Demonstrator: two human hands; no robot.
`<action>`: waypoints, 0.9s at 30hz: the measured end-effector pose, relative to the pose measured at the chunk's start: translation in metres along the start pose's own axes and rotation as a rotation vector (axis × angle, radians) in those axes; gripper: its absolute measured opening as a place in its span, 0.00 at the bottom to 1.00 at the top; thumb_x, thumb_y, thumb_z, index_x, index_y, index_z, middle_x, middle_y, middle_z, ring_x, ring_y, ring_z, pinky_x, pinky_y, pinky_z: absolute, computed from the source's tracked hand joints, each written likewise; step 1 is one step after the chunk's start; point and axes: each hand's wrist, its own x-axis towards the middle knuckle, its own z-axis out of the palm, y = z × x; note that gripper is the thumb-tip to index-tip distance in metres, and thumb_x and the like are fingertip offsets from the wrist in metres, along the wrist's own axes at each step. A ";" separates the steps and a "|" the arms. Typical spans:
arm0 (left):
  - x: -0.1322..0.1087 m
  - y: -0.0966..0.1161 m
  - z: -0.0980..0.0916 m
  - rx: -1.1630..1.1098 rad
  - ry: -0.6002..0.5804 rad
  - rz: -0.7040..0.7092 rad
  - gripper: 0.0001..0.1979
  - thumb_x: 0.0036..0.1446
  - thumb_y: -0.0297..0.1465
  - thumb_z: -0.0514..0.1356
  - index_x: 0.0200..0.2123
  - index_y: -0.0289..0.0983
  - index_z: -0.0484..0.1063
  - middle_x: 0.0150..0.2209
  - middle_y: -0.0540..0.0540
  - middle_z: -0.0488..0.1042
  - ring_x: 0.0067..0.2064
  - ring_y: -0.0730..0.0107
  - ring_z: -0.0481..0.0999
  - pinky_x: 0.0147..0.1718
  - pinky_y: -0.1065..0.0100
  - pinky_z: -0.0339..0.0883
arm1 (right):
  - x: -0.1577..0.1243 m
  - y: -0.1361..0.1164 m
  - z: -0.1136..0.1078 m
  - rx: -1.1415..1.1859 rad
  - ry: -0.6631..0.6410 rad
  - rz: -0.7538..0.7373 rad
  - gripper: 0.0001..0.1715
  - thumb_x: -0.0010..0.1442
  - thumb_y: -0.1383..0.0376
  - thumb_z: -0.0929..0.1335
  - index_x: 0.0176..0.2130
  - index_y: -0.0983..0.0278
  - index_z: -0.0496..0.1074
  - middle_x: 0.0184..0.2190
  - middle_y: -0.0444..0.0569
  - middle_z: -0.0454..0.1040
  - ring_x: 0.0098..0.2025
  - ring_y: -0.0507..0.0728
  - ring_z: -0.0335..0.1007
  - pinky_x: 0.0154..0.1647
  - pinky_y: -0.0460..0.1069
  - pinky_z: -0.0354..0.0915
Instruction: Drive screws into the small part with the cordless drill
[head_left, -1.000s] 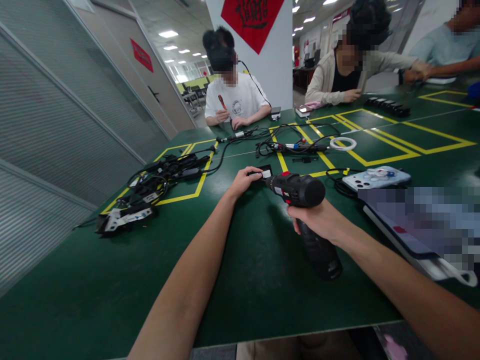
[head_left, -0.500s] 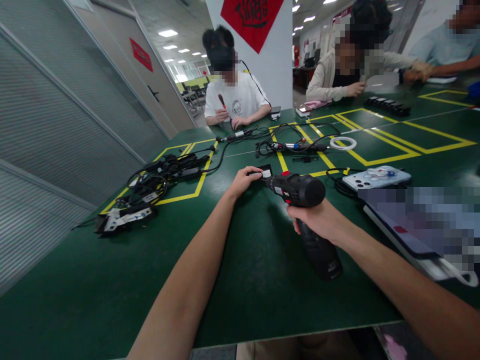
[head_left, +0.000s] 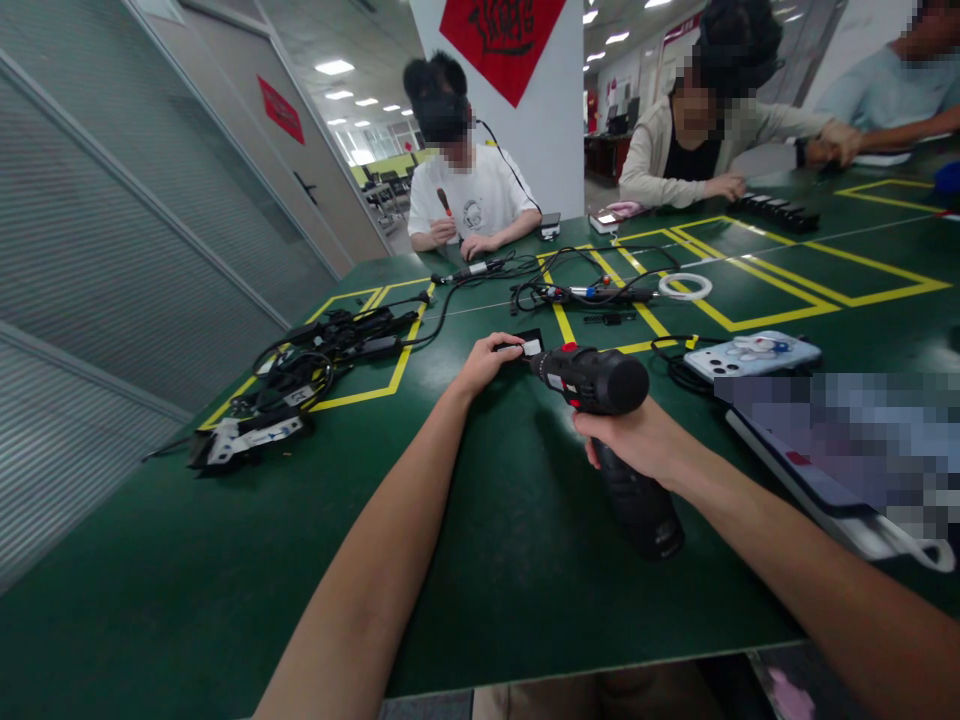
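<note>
My right hand [head_left: 634, 440] is wrapped round the grip of a black cordless drill [head_left: 600, 385] with red trim. Its nose points left and away, at a small black part with a white label [head_left: 527, 345] lying on the green table [head_left: 225, 560]. My left hand [head_left: 487, 360] pinches that part with closed fingers and holds it against the tabletop right at the drill's tip.
A heap of black cables and adapters [head_left: 300, 375] lies to the left, more cables and tools [head_left: 585, 290] and a white ring [head_left: 685, 286] beyond. A phone [head_left: 750, 355] and a blurred flat device [head_left: 840, 450] lie right. Three other people sit at the far side.
Both my hands and the drill have stayed where they were. The person at the back right has lowered a hand to the table.
</note>
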 end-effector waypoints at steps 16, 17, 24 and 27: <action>0.000 0.000 0.000 -0.017 -0.007 0.002 0.16 0.46 0.38 0.63 0.38 0.37 0.76 0.39 0.45 0.77 0.41 0.64 0.73 0.45 0.62 0.64 | -0.001 -0.002 0.000 -0.011 0.001 0.008 0.04 0.50 0.66 0.66 0.25 0.64 0.67 0.16 0.46 0.70 0.18 0.53 0.67 0.20 0.46 0.60; 0.000 0.000 0.000 -0.026 -0.009 0.001 0.16 0.46 0.38 0.63 0.38 0.37 0.76 0.39 0.45 0.77 0.41 0.64 0.73 0.45 0.62 0.64 | -0.001 -0.003 0.000 -0.013 0.002 0.010 0.04 0.50 0.65 0.66 0.25 0.64 0.67 0.16 0.46 0.71 0.19 0.53 0.67 0.20 0.46 0.60; 0.001 -0.001 0.000 -0.012 -0.005 0.015 0.16 0.46 0.38 0.63 0.38 0.37 0.76 0.39 0.45 0.76 0.41 0.63 0.72 0.46 0.61 0.63 | 0.000 -0.001 0.000 -0.023 -0.004 -0.003 0.05 0.50 0.65 0.66 0.26 0.65 0.68 0.16 0.47 0.71 0.19 0.54 0.67 0.21 0.47 0.60; 0.001 -0.001 0.000 -0.013 -0.004 0.018 0.16 0.46 0.38 0.63 0.38 0.37 0.76 0.39 0.45 0.76 0.42 0.63 0.72 0.46 0.61 0.63 | 0.001 0.000 0.000 -0.021 -0.007 -0.006 0.04 0.50 0.65 0.66 0.26 0.65 0.68 0.16 0.47 0.71 0.19 0.54 0.67 0.21 0.47 0.60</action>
